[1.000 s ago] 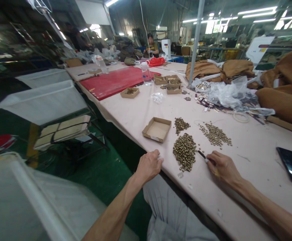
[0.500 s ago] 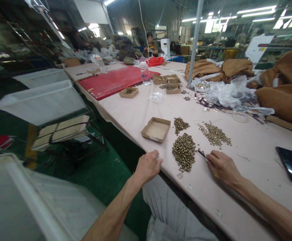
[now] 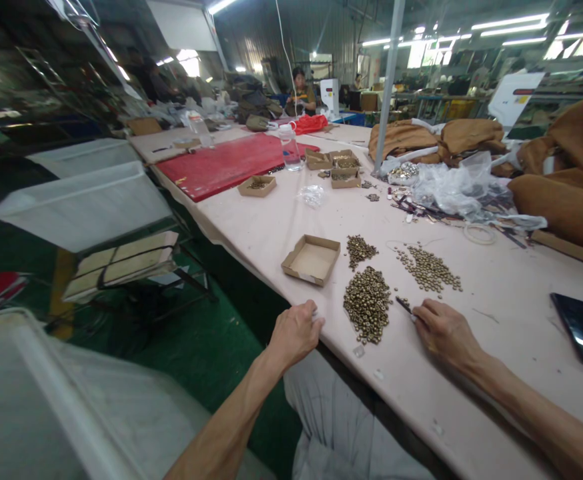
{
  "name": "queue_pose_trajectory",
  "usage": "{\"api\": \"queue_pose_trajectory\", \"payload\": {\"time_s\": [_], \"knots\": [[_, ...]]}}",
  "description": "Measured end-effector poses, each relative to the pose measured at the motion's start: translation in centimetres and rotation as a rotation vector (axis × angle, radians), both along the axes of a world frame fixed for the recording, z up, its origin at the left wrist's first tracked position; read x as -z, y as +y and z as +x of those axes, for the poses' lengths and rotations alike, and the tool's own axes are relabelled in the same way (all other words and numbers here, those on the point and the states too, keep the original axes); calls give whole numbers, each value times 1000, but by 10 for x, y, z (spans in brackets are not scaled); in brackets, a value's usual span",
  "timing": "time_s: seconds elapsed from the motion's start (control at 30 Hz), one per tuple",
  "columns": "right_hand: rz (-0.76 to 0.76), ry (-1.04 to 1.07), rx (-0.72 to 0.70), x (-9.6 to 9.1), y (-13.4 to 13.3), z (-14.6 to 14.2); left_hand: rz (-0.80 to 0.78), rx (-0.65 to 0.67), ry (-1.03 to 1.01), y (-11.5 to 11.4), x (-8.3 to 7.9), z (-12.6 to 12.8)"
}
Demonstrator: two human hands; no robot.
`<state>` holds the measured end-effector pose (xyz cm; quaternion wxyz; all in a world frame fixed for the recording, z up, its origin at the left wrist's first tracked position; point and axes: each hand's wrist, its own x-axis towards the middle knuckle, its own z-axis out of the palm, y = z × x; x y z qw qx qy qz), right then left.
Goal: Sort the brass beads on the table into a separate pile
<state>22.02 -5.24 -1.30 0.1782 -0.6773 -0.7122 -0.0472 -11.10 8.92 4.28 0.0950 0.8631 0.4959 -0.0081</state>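
Observation:
My right hand [image 3: 444,328] lies on the pale pink table [image 3: 501,313], closed on a thin dark tool [image 3: 403,305] whose tip points at a big heap of small brass rings [image 3: 368,304]. My left hand [image 3: 296,330] rests curled at the table's near edge, pinching something small and white that I cannot make out. Two smaller brass heaps lie beyond, one [image 3: 360,249] beside an empty shallow cardboard box [image 3: 312,259], the other heap [image 3: 429,268] spread out to the right.
A black phone [image 3: 582,331] lies at the right. Clear plastic bags [image 3: 454,189] and brown fabric piles [image 3: 564,193] fill the far right. Several small cardboard boxes [image 3: 339,167], a water bottle [image 3: 290,147] and a red mat [image 3: 231,163] lie farther along. A person sits at the far end. White bins [image 3: 84,203] stand left.

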Motion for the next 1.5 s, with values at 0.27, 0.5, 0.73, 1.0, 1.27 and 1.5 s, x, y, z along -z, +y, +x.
{"api": "queue_pose_trajectory", "payload": {"time_s": [0.27,0.5,0.73,1.0,1.27,1.5], "knots": [[25,-7,52,3,9,-6,14,15,-6,1,2,-2],[49,-8,76,8,20,16,36,36,-10,2,4,-4],[52,19,212,-3,28,41,29,27,-5,1,3,-4],[9,176,-65,-14,9,-8,38,27,6,0,4,-3],[18,94,2,-1,26,-2,39,29,-11,0,3,-4],[42,94,1,-4,21,-4,29,28,-17,1,6,-5]]}}
